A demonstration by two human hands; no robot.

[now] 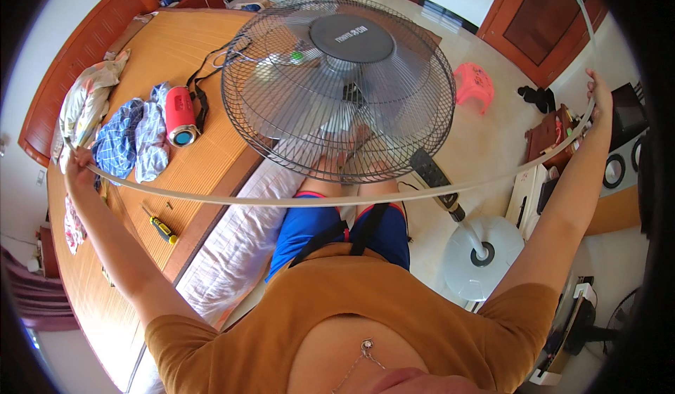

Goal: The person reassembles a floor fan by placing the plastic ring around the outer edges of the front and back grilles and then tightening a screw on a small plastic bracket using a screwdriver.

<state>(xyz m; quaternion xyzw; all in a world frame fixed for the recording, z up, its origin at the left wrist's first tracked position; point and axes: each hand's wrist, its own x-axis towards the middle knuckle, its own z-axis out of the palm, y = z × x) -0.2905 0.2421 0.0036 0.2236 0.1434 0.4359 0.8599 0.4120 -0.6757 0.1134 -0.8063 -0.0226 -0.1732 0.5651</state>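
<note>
Your hands are spread wide with a long, pale flexible strip (295,202) bowed between them. Your left hand (79,170) has its fingers curled round the strip close to its left end, out over the bed (186,49); your right hand (598,93) grips it on the right, leaving a longer tail sticking up past the fingers. The strip's long axis runs left to right, its middle sagging toward you, just on the near side of the round wire guard (281,141) of the pedestal fan (351,39). The guard sits on the far side of that curve, between your hands, and neither is clearly nearer to it. The fan's glass-like base (460,271) stands nearer your right arm. In view the strip crosses the fan's dark control panel (432,172), but you can't tell whether they touch. Your palms are hidden, so how firmly each hand closes is unclear. The strip's left tip is hard to make out, its right tail blends into the pale wall, and the see-through blades blur behind the wires.
</note>
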